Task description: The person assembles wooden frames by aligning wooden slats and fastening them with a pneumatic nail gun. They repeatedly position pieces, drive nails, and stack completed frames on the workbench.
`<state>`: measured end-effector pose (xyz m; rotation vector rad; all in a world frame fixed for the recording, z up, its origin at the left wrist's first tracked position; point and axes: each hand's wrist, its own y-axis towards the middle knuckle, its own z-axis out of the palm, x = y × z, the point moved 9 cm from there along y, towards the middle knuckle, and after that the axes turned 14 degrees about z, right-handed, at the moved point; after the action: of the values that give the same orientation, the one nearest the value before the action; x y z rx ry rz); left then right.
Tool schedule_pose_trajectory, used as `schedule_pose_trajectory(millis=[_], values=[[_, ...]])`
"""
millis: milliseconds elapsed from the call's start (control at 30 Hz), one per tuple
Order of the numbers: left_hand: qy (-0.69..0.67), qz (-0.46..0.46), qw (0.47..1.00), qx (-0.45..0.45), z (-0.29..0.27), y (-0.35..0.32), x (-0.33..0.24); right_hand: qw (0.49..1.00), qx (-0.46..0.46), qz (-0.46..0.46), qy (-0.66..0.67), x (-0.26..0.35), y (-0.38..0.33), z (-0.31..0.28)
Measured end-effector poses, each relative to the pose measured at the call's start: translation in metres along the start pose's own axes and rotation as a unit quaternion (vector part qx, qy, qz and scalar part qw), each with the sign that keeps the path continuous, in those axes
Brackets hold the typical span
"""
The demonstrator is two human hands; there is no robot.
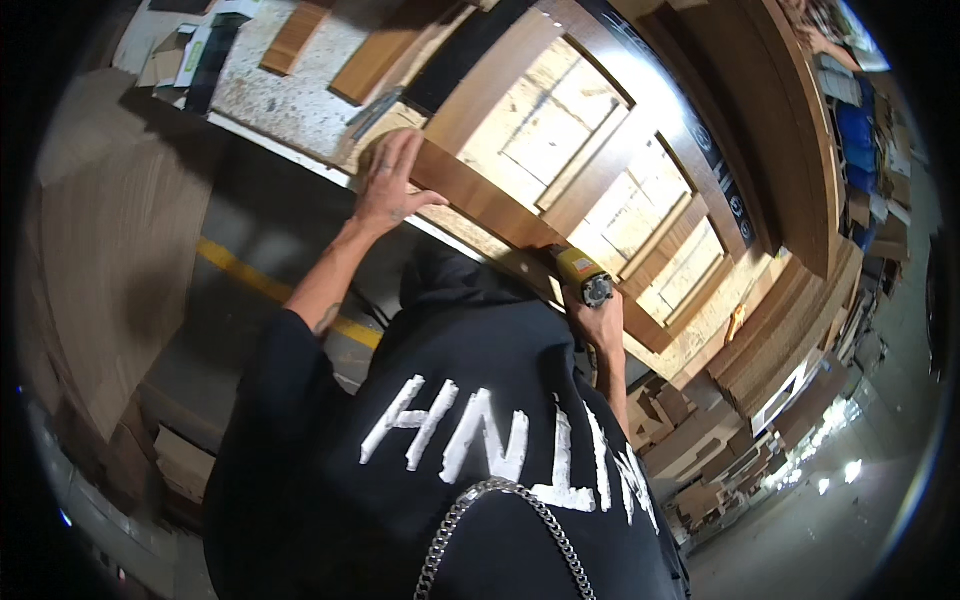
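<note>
A brown wooden frame (490,207) with several rectangular openings lies flat on the workbench (262,105). The fingers of my left hand (388,190) stretch over the left end of its near rail, thumb spread along the edge. In my right hand (598,318) is a yellow-and-black nail gun (580,270), its round cap facing up toward me. The nose of the tool is at the near rail, right of the middle; whether it touches the wood is hidden. Most of my right fingers are covered by the tool.
Loose wood strips (295,38) and a dark hand tool (375,112) lie at the bench's left. A long brown board (790,130) rises along the far right side. Stacked panels (790,325) stand at the right, cardboard (125,290) at the left. Another person's hand (825,42) shows far right.
</note>
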<state>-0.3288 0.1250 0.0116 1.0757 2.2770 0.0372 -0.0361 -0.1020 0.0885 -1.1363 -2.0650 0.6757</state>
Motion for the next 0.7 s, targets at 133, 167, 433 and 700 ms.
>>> schedule_pose_trajectory(millis=[133,167,433,700], values=[[-0.036,-0.055,0.997,0.028,-0.004,0.009,0.002,0.999,0.008,-0.044,-0.015,0.049,0.007,0.01],[-0.048,-0.067,0.996,0.028,-0.004,0.008,0.005,0.999,0.036,-0.034,-0.023,0.068,0.008,0.013],[-0.065,-0.026,0.997,-0.02,-0.005,0.005,0.007,0.992,0.064,-0.088,-0.064,0.156,0.036,0.041],[-0.084,-0.05,0.995,-0.02,-0.007,0.006,0.009,0.983,0.082,-0.157,-0.037,0.199,0.038,0.061]])
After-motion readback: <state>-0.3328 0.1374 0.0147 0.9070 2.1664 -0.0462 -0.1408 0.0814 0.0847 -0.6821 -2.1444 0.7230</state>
